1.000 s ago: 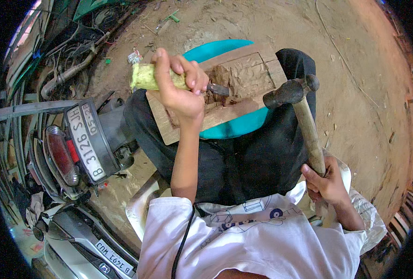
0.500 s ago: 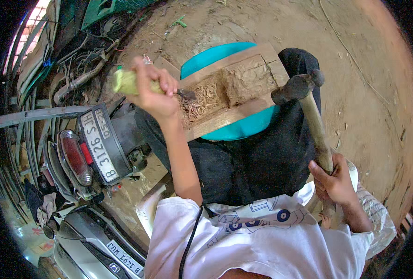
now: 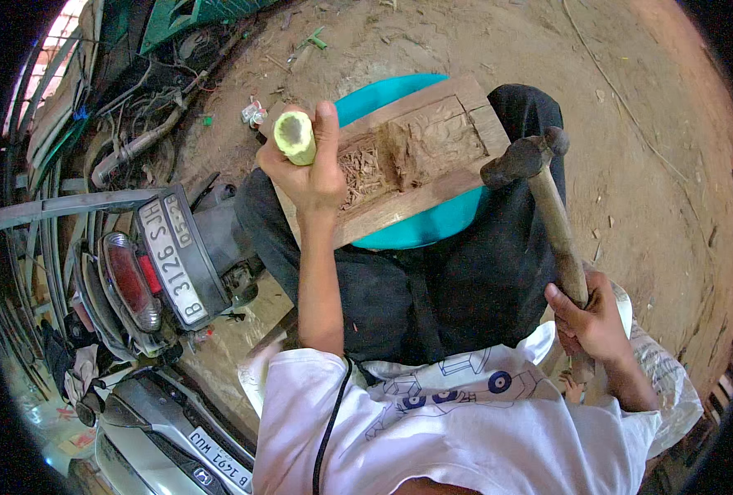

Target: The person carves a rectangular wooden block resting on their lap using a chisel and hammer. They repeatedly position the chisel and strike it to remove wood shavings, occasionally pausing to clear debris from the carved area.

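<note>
My left hand (image 3: 321,181) is wrapped round the yellow-green handle of a chisel (image 3: 294,136), over the left end of a wooden board (image 3: 399,213). The handle's worn butt points up; its blade is hidden below the hand. A recess is cut into the board, with curled wood shavings (image 3: 361,171) at its left and a rough raised block (image 3: 436,140) at its right. In my right hand (image 3: 599,326) is a hammer (image 3: 559,219), gripped low on its wooden handle, with the dark metal head just off the board's right end.
Under the board shows a round turquoise surface (image 3: 432,229), between my dark-trousered legs. On the left stand a motorcycle's rear with its plate (image 3: 171,262), a second silver-and-black vehicle (image 3: 148,425) and metal scrap (image 3: 148,136). Bare dirt ground (image 3: 647,198) stretches ahead and to the right.
The chisel has swung from lying nearly level, blade over the shavings, to standing with its butt up. My left hand moved slightly right. The hammer has hardly moved.
</note>
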`<state>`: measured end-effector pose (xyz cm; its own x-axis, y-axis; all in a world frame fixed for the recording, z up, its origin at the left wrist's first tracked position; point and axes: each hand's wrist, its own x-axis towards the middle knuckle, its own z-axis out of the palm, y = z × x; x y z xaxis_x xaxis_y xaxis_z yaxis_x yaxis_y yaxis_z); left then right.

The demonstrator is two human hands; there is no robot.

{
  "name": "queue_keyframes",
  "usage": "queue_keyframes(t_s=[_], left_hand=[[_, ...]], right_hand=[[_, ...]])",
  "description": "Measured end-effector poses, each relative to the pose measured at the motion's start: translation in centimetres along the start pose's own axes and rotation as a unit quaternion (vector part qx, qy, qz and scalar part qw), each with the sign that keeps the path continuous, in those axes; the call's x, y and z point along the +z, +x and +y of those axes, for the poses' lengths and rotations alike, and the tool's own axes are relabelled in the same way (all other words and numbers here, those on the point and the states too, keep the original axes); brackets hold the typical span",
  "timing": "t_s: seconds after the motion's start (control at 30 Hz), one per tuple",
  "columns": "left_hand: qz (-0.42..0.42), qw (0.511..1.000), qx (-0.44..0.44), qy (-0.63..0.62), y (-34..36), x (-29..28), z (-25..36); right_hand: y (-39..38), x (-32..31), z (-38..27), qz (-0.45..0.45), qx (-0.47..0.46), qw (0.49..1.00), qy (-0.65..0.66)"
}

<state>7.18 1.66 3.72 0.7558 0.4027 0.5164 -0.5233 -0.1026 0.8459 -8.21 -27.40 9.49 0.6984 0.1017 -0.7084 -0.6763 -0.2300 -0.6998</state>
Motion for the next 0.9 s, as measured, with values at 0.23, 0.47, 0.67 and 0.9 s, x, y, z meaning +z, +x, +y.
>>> queue_keyframes(t_s=[0.23, 0.47, 0.67, 0.9], left_hand=[[-0.133, 0.929, -0.072, -0.339, 1.1, -0.6, 4.8], [-0.125, 0.906, -0.177, -0.364, -1.3, 0.9, 2.4], [-0.137, 0.947, -0.132, -0.260, -0.8, -1.3, 2.7], [-0.171, 0.911, -0.139, -0.349, -1.2, 0.9, 3.1]], right_hand=[[0.0, -0.2, -0.4, -0.009, 0.005, 1.000, -0.008], [-0.1, -0.2, -0.7, -0.011, 0.016, 1.000, -0.012], [0.0, -0.3, -0.3, 0.002, 0.008, 1.000, -0.031], [-0.1, -0.3, -0.4, -0.016, 0.004, 0.999, -0.040]])
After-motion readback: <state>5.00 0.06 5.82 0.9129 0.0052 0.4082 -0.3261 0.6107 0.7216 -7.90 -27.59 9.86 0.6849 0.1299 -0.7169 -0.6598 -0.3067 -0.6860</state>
